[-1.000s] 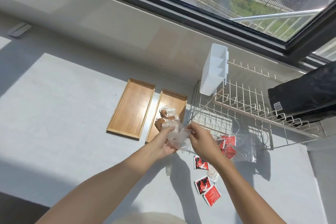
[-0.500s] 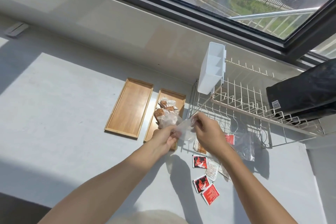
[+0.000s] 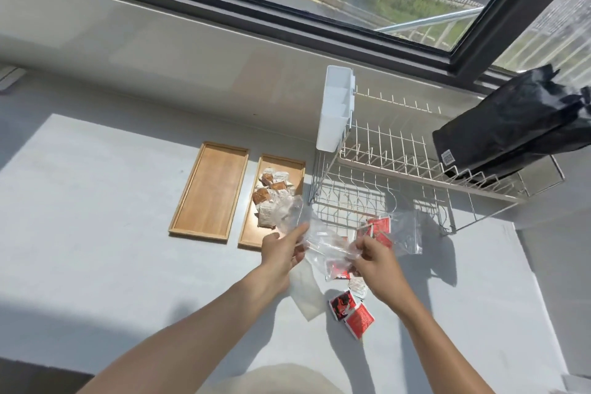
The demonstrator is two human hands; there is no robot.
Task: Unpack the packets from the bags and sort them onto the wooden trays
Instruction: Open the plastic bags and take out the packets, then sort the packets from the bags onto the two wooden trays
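Two wooden trays lie side by side on the grey counter. The left tray is bare. The right tray holds a pile of brown and white packets. My left hand and my right hand each grip an end of an emptied clear plastic bag, stretched between them just right of that tray's near end. Red packets lie loose on the counter under my right hand. A second clear bag with red packets lies beyond my right hand.
A white wire dish rack with a white plastic cutlery holder stands right of the trays. A black bag rests on the rack's right end. A window sill and window run along the back.
The brown and white packets have come out of the clear bag onto the right tray. Both hands have drawn the emptied bag back and to the right, away from the tray.
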